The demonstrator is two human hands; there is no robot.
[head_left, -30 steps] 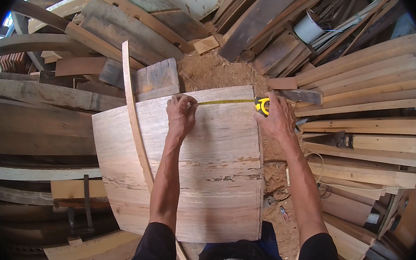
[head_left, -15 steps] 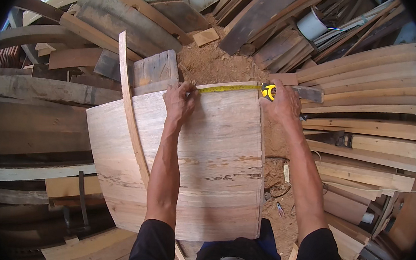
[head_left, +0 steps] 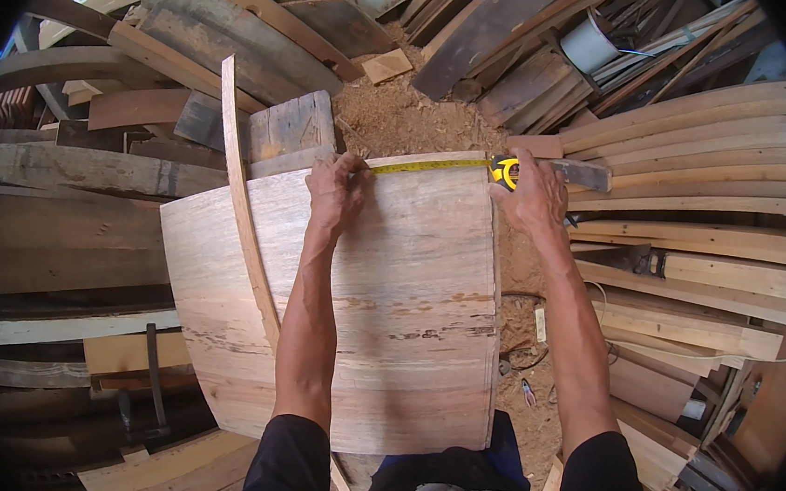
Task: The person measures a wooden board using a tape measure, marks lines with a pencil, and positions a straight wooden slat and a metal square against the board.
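A wide wooden panel [head_left: 409,275] with dark streaks in its grain lies in front of me. Along its far edge runs the yellow blade of a tape measure [head_left: 504,171]. My right hand [head_left: 536,193] is closed around the black and yellow tape case at the panel's far right corner. At the other end of the blade, my left hand [head_left: 336,189] pinches it against the far edge; the blade's tip is hidden by the fingers. A long thin wooden strip [head_left: 245,209] lies across the panel, left of my left forearm, which covers part of it.
Stacked planks [head_left: 696,197] line the right side, with a handsaw [head_left: 639,260] among them. More boards [head_left: 57,239] fill the left, where a clamp [head_left: 155,379] stands. Pliers [head_left: 528,393] and a cable lie on the sawdust-covered floor [head_left: 414,116]. A white bucket-like cylinder [head_left: 590,46] sits at the back.
Almost nothing differs. Both hands keep their hold on the tape measure, and the view has shifted very slightly.
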